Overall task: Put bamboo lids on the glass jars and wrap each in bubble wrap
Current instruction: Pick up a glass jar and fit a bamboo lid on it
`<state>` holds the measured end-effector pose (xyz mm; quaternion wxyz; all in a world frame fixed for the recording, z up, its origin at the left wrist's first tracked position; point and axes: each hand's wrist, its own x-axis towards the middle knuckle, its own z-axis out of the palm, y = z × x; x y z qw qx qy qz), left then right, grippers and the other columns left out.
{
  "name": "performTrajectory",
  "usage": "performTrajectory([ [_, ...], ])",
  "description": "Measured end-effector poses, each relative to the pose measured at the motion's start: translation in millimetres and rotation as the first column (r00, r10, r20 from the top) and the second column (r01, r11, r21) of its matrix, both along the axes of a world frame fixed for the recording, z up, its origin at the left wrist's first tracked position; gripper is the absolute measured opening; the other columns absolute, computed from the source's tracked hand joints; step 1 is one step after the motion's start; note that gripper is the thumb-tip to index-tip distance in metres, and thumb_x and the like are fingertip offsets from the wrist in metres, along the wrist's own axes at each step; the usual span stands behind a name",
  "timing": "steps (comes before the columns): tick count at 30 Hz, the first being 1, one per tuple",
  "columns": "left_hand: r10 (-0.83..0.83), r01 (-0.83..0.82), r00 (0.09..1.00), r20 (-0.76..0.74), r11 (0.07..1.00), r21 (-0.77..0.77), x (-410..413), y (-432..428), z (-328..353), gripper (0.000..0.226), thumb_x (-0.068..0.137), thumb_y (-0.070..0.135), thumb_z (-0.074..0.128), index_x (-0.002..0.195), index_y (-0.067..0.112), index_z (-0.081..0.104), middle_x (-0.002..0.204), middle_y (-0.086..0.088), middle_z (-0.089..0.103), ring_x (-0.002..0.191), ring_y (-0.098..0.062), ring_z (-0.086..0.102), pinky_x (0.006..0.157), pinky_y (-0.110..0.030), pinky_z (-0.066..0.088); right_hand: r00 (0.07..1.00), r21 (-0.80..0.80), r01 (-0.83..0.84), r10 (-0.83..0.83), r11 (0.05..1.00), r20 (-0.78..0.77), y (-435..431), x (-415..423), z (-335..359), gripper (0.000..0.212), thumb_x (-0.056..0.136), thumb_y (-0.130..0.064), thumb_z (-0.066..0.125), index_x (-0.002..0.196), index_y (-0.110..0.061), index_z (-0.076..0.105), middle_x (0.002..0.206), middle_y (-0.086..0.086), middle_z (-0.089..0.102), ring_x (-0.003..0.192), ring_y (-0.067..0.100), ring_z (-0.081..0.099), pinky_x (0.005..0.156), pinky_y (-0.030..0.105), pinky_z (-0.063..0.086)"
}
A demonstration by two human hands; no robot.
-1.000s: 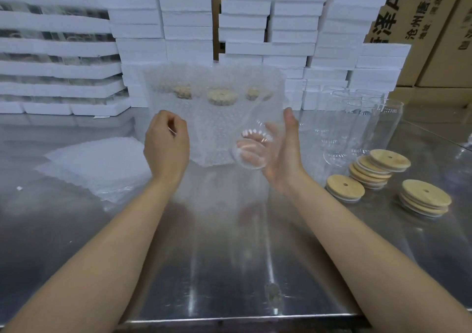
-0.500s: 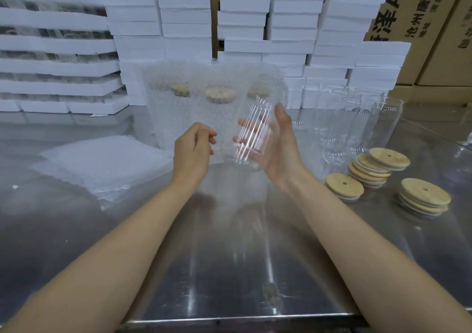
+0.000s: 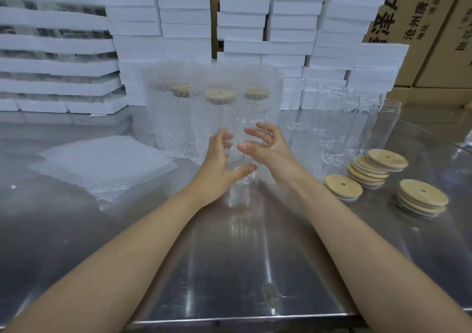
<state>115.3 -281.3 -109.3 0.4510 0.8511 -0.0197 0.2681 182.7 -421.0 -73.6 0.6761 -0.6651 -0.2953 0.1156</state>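
Glass jar point(image 3: 245, 178), clear and cylindrical, stands upright on the shiny steel counter point(image 3: 229, 256) at frame centre; we curl our left grip point(image 3: 217, 164) and right grip point(image 3: 270, 154) round its sides.

Printed in black on the cardboard box point(image 3: 434, 34) at 1 o'clock: a large "泽", then Latin "AH", cut off by the top edge. Just beside, in smaller type, "沧州唐泽", and under it "地址". On the next box point(image 3: 459, 59) at 2 o'clock, only cropped strokes, not legible. At 12 o'clock, above the foam stacks point(image 3: 270, 13), half-hidden characters, unreadable.
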Motion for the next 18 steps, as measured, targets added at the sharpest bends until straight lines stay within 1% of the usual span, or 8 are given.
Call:
performTrajectory([
  [3,0.019,-0.019,1.0,0.01,0.999,-0.031,-0.2,-2.8,2.3,0.092,0.08,0.039,0.075,0.148,0.024,0.014,0.136,0.009,0.031,0.122,-0.002,0.04,0.096,-0.012,0.035,0.994,-0.165,0.078,-0.062,0.983,0.095,-7.6,-4.8,14.2,0.046,0.092,-0.051,0.055,0.127,-0.023,0.044,0.127,-0.008,0.057,0.112,0.009,0.06,0.1,0.036,0.046],
  [5,0.029,-0.029,1.0,0.009,0.999,-0.042,-0.5,-5.1,3.6,0.091,0.079,0.039,0.075,0.148,0.024,0.017,0.134,0.01,0.032,0.121,-0.001,0.041,0.097,-0.013,0.035,0.949,-0.393,0.224,-0.107,0.892,0.298,-15.9,-9.3,25.3,0.05,0.091,-0.068,0.032,0.114,-0.027,0.05,0.113,-0.008,0.059,0.103,0.013,0.059,0.089,0.035,0.042],
  [7,0.038,-0.038,0.999,0.009,0.998,-0.044,-1.2,-6.1,4.7,0.09,0.08,0.038,0.075,0.148,0.023,0.018,0.134,0.009,0.032,0.12,-0.002,0.041,0.097,-0.013,0.035,0.859,-0.504,0.429,-0.164,0.75,0.486,-23.0,-10.3,32.5,0.065,0.091,-0.073,0.017,0.105,-0.023,0.058,0.101,-0.005,0.062,0.098,0.022,0.055,0.082,0.038,0.038],
  [9,0.04,-0.04,0.999,0.002,0.998,-0.046,-2.1,-5.8,5.6,0.09,0.081,0.035,0.075,0.148,0.022,0.017,0.135,0.008,0.032,0.121,-0.003,0.041,0.098,-0.015,0.035,0.795,-0.517,0.572,-0.275,0.637,0.541,-28.9,-4.9,38.4,0.073,0.094,-0.07,0.012,0.105,-0.02,0.064,0.107,0.005,0.066,0.104,0.031,0.056,0.091,0.042,0.042],
  [11,0.041,-0.042,0.999,-0.009,0.998,-0.049,-3.2,-5.0,5.8,0.09,0.082,0.034,0.074,0.148,0.022,0.016,0.135,0.008,0.032,0.122,-0.003,0.04,0.099,-0.015,0.035,0.736,-0.601,0.674,-0.321,0.43,0.596,-40.0,4.2,40.4,0.068,0.099,-0.06,0.015,0.117,-0.015,0.063,0.123,0.015,0.062,0.115,0.036,0.055,0.096,0.044,0.039],
  [14,0.045,-0.046,0.999,-0.02,0.998,-0.049,-2.9,-5.0,5.6,0.089,0.083,0.033,0.073,0.149,0.022,0.014,0.136,0.009,0.032,0.123,-0.002,0.04,0.098,-0.014,0.034,0.803,-0.784,0.583,-0.3,0.215,0.515,-59.4,16.0,33.1,0.051,0.101,-0.04,0.032,0.135,-0.006,0.049,0.142,0.019,0.049,0.128,0.037,0.047,0.101,0.04,0.039],
  [16,0.044,-0.045,0.999,-0.019,0.998,-0.048,-2.0,-4.8,5.0,0.088,0.083,0.032,0.073,0.149,0.023,0.014,0.137,0.009,0.032,0.123,-0.002,0.04,0.094,-0.008,0.033,0.831,-0.813,0.536,-0.317,0.23,0.458,-62.7,19.8,27.3,0.045,0.099,-0.03,0.039,0.134,-0.002,0.049,0.141,0.021,0.048,0.127,0.038,0.048,0.099,0.037,0.04],
  [18,0.042,-0.043,0.999,-0.019,0.998,-0.049,-1.7,-4.3,4.8,0.088,0.083,0.032,0.073,0.148,0.025,0.015,0.136,0.01,0.032,0.123,-0.002,0.04,0.09,-0.005,0.033,0.824,-0.764,0.556,-0.336,0.328,0.456,-57.3,20.5,24.4,0.039,0.096,-0.021,0.042,0.128,-0.001,0.052,0.136,0.023,0.051,0.123,0.039,0.05,0.094,0.035,0.042],
])
